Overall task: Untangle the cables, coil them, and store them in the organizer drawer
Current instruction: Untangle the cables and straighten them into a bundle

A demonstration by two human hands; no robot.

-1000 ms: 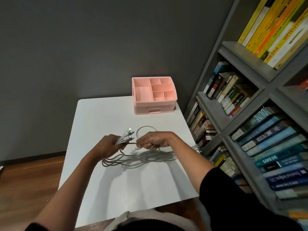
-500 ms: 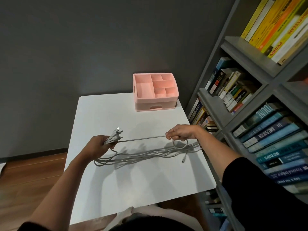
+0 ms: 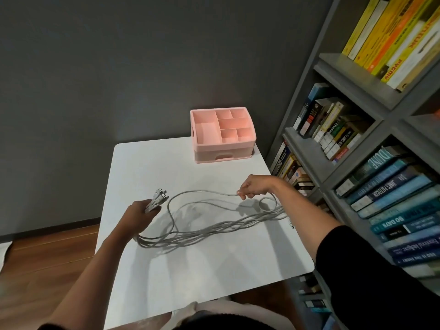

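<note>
Several grey cables (image 3: 204, 231) lie in a loose twisted bundle across the white table (image 3: 190, 270). My left hand (image 3: 139, 214) grips the bunched connector ends (image 3: 159, 195), which stick up above its fingers. My right hand (image 3: 253, 186) pinches a single cable strand (image 3: 202, 192) that arcs slack back toward the left hand. One free plug (image 3: 291, 225) lies near the table's right edge. The pink organizer (image 3: 222, 135) stands at the table's far right, its top compartments holding nothing and its front drawer (image 3: 225, 156) closed.
A grey bookshelf (image 3: 357, 151) packed with books runs close along the table's right side. A dark grey wall stands behind the table. Wooden floor (image 3: 47, 256) shows to the left.
My right hand pulled one strand out to the right until it was taut, then the strand went slack into an arc. The bundle has spread wider over the table.
</note>
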